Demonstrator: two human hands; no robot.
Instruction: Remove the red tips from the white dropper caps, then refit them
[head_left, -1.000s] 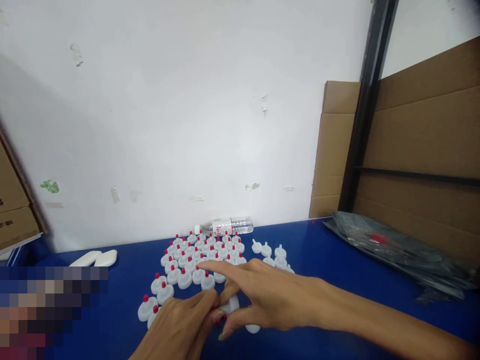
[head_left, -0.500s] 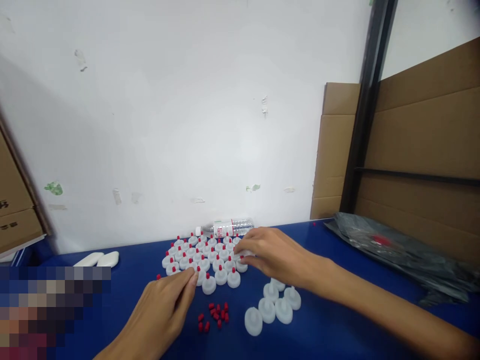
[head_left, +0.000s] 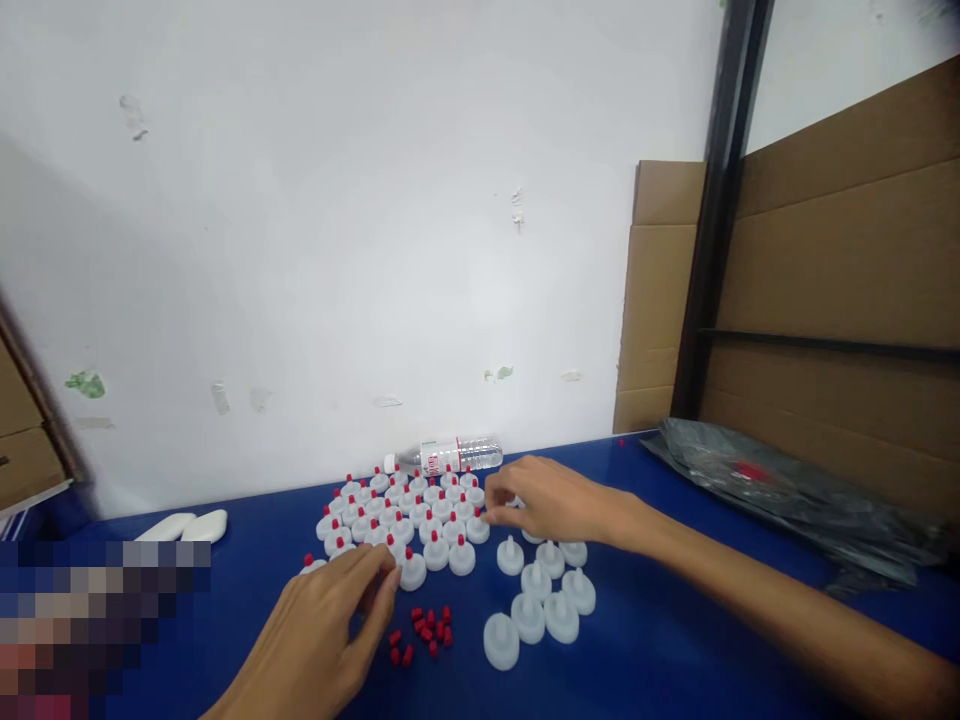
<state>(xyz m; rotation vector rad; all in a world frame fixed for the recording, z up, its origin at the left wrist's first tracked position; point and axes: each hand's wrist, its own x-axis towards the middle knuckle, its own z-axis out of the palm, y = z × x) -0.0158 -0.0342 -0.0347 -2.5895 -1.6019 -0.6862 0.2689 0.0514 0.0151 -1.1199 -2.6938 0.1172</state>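
Several white caps with red tips (head_left: 409, 512) stand in rows on the blue table (head_left: 675, 640). Nearer to me stand several plain white caps (head_left: 541, 603), and a small heap of loose red tips (head_left: 422, 630) lies beside them. My left hand (head_left: 330, 630) lies flat on the table, fingers stretched out, fingertips touching the front row of tipped caps. My right hand (head_left: 547, 500) hovers at the right edge of the tipped rows, fingers curled down over a bit of white; what they hold is hidden.
A clear water bottle (head_left: 450, 455) lies against the white wall behind the caps. A black plastic bag (head_left: 780, 490) lies at the right, in front of cardboard sheets (head_left: 825, 300). Two white oblong pieces (head_left: 187, 525) lie at the left. A blurred patch covers the lower left corner.
My hands have separated from the spot near me. The right hand carried a tipped cap to the rows and now sits at their right edge. The left hand settled flat by the front row.
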